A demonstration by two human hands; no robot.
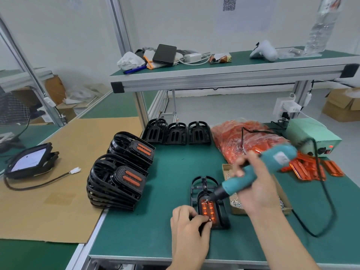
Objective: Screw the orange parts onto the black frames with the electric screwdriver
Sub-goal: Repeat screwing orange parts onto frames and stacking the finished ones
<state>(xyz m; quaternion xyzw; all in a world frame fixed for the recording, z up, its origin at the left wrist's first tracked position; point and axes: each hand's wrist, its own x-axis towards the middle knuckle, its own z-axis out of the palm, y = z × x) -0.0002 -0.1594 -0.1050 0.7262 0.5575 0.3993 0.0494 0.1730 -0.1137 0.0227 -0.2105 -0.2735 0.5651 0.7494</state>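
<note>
1. Right hand (257, 188): fingers curled round the body of the electric screwdriver (253, 172), held slanted, bit end lower and toward the left of the hand.
2. Right forearm: bare, running from the lower right edge up to the screwdriver.
3. Left hand (189, 227): below and left of the screwdriver's tip, knuckles up, fingertips bunched in a pinch; what they pinch cannot be made out.
4. Left forearm: bare, entering from the bottom edge.

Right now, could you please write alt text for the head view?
The right hand tips a teal electric screwdriver onto an orange part seated in a black frame; the left hand pinches a screw at its near end.
</note>
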